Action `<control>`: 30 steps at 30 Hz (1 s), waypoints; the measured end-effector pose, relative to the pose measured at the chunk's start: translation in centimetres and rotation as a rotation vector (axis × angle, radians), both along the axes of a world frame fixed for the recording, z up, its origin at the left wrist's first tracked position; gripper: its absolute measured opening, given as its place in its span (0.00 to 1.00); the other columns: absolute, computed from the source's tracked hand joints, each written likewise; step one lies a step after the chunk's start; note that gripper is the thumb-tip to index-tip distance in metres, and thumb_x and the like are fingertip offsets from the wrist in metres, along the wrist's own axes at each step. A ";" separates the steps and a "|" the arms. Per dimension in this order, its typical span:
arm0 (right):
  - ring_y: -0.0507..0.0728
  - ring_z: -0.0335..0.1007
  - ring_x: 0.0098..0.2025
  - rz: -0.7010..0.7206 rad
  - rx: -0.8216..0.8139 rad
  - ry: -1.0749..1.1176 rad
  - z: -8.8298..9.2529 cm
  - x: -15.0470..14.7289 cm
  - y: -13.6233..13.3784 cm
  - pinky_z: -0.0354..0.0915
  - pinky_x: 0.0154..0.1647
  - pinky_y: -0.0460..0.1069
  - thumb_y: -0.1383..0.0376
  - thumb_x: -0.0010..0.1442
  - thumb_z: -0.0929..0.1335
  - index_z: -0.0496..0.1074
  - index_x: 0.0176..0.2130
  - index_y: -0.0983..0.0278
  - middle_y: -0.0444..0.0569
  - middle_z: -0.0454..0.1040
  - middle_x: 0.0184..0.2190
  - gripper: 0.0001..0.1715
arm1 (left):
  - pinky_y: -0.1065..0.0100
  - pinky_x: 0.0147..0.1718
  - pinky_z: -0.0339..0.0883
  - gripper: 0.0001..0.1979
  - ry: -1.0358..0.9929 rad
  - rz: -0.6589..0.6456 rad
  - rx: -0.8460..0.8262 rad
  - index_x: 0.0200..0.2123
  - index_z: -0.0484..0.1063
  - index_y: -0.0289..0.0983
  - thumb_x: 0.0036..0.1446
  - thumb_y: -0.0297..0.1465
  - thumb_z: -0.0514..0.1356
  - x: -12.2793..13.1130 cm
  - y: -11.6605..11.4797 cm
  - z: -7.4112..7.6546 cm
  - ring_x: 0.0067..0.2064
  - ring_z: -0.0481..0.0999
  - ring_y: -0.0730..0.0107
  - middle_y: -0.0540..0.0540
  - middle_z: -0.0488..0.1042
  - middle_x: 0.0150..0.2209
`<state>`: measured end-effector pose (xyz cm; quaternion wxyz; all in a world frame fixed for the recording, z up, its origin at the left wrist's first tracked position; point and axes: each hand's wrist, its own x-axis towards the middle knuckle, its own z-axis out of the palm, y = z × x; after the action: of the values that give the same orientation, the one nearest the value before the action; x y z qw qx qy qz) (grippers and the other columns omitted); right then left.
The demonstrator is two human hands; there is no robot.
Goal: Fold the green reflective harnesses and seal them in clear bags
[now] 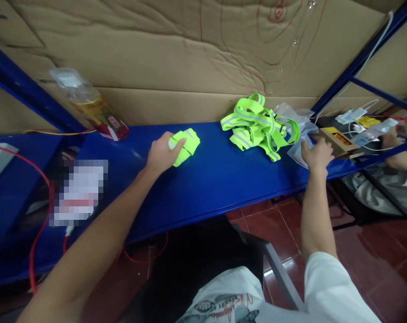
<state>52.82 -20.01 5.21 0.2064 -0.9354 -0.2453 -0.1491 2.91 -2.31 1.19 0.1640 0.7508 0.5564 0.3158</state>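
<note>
A folded bundle of neon yellow-green reflective strap (189, 144) lies on the blue tabletop, with my left hand (163, 152) closed around its left side, thumb on top. To the right is a loose, tangled heap of the same reflective strapping (253, 123), with grey stripes along the bands. Beside that heap, a crumpled clear plastic bag (306, 119) reaches to my right hand (316, 154). The fingers of that hand are spread, and its thumb is close to the bag; whether they touch is hard to see.
A bottle (98, 107) with a red and yellow label stands at the back left. A phone-like item (78, 193), pixelated, lies at the left with a red cable. An open cardboard box (338, 141) sits at the right. Another person's arm (400, 157) shows beyond the blue frame.
</note>
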 end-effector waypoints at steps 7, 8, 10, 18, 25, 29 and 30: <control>0.75 0.80 0.55 -0.076 -0.080 0.014 -2.2 0.7 -4.6 0.65 0.53 0.64 0.58 0.70 0.71 0.85 0.50 0.65 0.72 0.83 0.48 0.17 | 0.57 0.46 0.73 0.26 0.031 -0.011 -0.051 0.48 0.79 0.39 0.68 0.55 0.58 0.2 -0.2 0.4 0.47 0.83 0.48 0.36 0.84 0.44; 0.75 0.79 0.58 -0.102 -0.043 -0.032 -1.8 0.8 -4.6 0.65 0.54 0.65 0.58 0.73 0.67 0.84 0.52 0.66 0.73 0.83 0.50 0.20 | 0.57 0.46 0.72 0.26 0.024 -0.009 -0.049 0.48 0.79 0.39 0.68 0.55 0.58 0.2 -0.2 0.3 0.47 0.83 0.49 0.37 0.84 0.44; 0.73 0.77 0.63 -0.113 0.099 -0.194 -0.1 0.7 -4.3 0.66 0.58 0.65 0.61 0.78 0.57 0.82 0.54 0.66 0.71 0.81 0.54 0.27 | 0.59 0.45 0.72 0.26 0.008 -0.003 -0.042 0.48 0.79 0.39 0.68 0.55 0.58 0.3 -0.2 0.0 0.46 0.83 0.50 0.38 0.85 0.43; 0.68 0.79 0.51 0.906 0.573 -0.402 5.9 -13.1 6.9 0.68 0.55 0.65 0.45 0.81 0.44 0.78 0.44 0.62 0.66 0.82 0.44 0.45 | 0.61 0.39 0.69 0.25 -0.040 -0.035 0.019 0.43 0.79 0.39 0.69 0.55 0.58 0.1 0.3 -0.5 0.41 0.82 0.54 0.38 0.85 0.40; 0.69 0.82 0.41 1.186 -0.021 -0.031 -1.1 -23.7 14.0 0.71 0.42 0.57 0.29 0.67 0.65 0.80 0.60 0.65 0.60 0.84 0.36 0.48 | 0.62 0.39 0.69 0.24 -0.039 -0.063 0.054 0.40 0.78 0.40 0.70 0.54 0.56 -0.3 0.0 -0.1 0.39 0.81 0.57 0.40 0.85 0.38; 0.71 0.82 0.51 1.432 0.008 0.040 -1.9 -21.9 13.0 0.74 0.50 0.60 0.33 0.61 0.75 0.71 0.70 0.60 0.61 0.84 0.54 0.52 | 0.62 0.39 0.69 0.25 -0.037 -0.060 0.051 0.41 0.79 0.40 0.70 0.54 0.56 -0.2 -0.1 -0.3 0.39 0.81 0.57 0.40 0.85 0.39; 0.70 0.82 0.53 1.517 0.015 0.049 -1.8 -21.3 12.9 0.74 0.53 0.60 0.36 0.61 0.76 0.74 0.66 0.60 0.60 0.83 0.56 0.47 | 0.62 0.39 0.69 0.24 -0.038 -0.058 0.049 0.41 0.79 0.40 0.70 0.54 0.56 -0.2 -0.1 -0.3 0.39 0.80 0.57 0.40 0.85 0.39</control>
<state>31.51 -7.08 3.37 0.2642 -0.5120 -0.8156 0.0528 2.75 -2.43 0.87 0.1651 0.7643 0.5232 0.3389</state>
